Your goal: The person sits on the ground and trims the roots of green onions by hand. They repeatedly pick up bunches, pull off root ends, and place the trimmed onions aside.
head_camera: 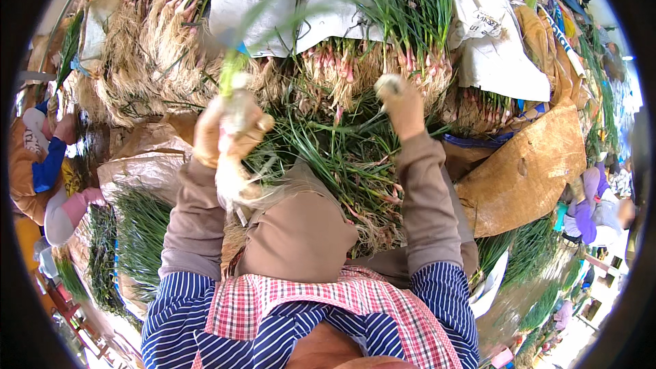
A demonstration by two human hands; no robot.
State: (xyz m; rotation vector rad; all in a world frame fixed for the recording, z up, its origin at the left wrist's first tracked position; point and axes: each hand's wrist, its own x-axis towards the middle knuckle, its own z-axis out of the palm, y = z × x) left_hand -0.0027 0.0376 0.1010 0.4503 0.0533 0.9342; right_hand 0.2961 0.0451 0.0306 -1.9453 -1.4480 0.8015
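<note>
My left hand point(205, 128) is closed around a spring onion point(233, 74), blurred by motion. Its green leaves point away from me, and its pale roots point(238, 179) hang towards my knee. My right hand point(407, 113) is curled in front of the stacked spring onions point(420, 64). Something whitish-grey shows at its fingertips, and blur hides whether the hand holds a thing. Between my hands and below them lies a loose heap of spring onions and cut green leaves point(333, 148).
White woven sacks point(256, 5) partly cover the stacks ahead. A brown sheet point(528, 169) curves up at right. More spring onions point(141, 233) lie at left. One person point(38, 159) sits at far left, and others point(594, 215) are at far right.
</note>
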